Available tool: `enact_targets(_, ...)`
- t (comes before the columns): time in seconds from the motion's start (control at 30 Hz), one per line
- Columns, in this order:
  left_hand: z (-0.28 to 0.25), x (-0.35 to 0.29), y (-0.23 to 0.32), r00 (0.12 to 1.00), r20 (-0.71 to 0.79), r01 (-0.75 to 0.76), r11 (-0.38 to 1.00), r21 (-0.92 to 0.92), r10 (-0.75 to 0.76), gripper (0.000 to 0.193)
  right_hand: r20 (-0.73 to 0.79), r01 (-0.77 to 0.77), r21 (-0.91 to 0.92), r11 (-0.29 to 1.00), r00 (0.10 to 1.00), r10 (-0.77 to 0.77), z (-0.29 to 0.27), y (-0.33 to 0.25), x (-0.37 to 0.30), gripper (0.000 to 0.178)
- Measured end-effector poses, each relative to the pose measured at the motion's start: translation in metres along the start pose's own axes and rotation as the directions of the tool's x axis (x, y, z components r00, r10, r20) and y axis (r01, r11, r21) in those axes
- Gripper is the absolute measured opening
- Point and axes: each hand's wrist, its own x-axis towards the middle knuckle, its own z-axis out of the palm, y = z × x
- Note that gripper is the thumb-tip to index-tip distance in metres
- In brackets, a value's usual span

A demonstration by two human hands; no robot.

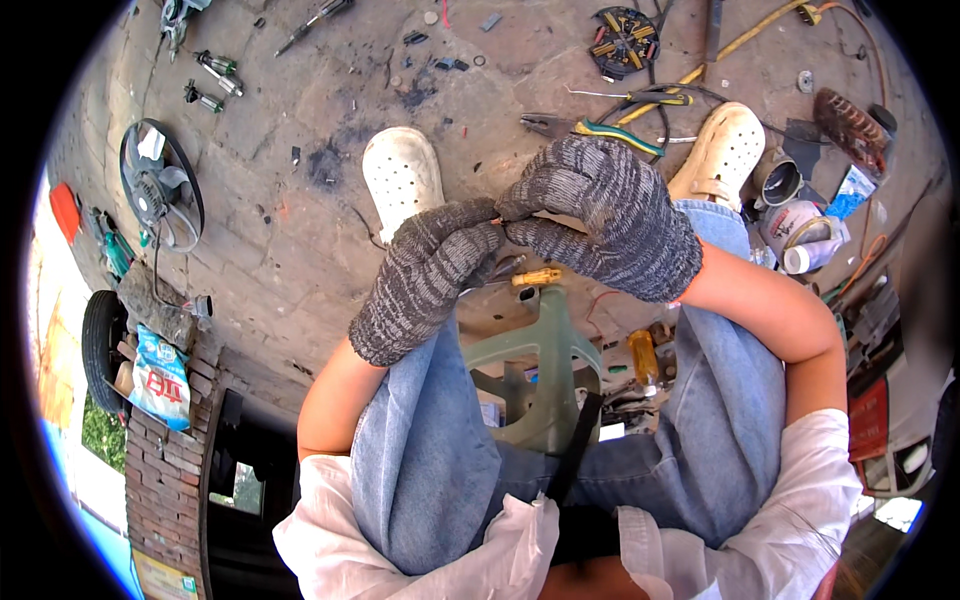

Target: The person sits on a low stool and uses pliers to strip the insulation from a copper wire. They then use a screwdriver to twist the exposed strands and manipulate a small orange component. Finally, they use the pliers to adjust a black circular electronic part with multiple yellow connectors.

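Both grips are meeting above the knees: the left hand (428,280) and the right hand (600,215), each in a grey knitted glove, are pressing their fingertips together around something too small and too hidden to make out, so what they are pinching cannot be told. Just below the hands a screwdriver with a yellow handle (536,277) is sticking out sideways, its tip lost behind the left glove; whether the left hand is gripping it cannot be told. The person is sitting on a green plastic stool (540,370), legs in blue jeans (430,450) spreading to either side, white clogs (402,175) resting on the dirty concrete floor (290,240). Beyond the right hand, pliers with green and yellow handles (600,130) are lying on the floor, near a round black motor part with coloured wires (624,42). Far to the left a black fan (160,185) is lying flat, well apart from the hands. By the right foot, a white jar (800,235) is standing among clutter.
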Motion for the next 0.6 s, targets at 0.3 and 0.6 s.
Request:
enact_targets(0.3, 0.002, -0.010, 0.011, 0.900, 0.214, -0.414, 0.593, 0.690, 0.379, 0.022, -0.071, 0.164, -0.082, 0.983, 0.983, -0.170, 0.001, 0.002, -0.004, 0.022)
enact_targets(0.6, 0.010, -0.019, 0.016, 0.861, 0.313, -0.436, 0.264, 0.860, 0.400, 0.025, 0.032, -0.087, 0.165, 0.982, 0.996, 0.083, -0.010, -0.016, -0.008, 0.022)
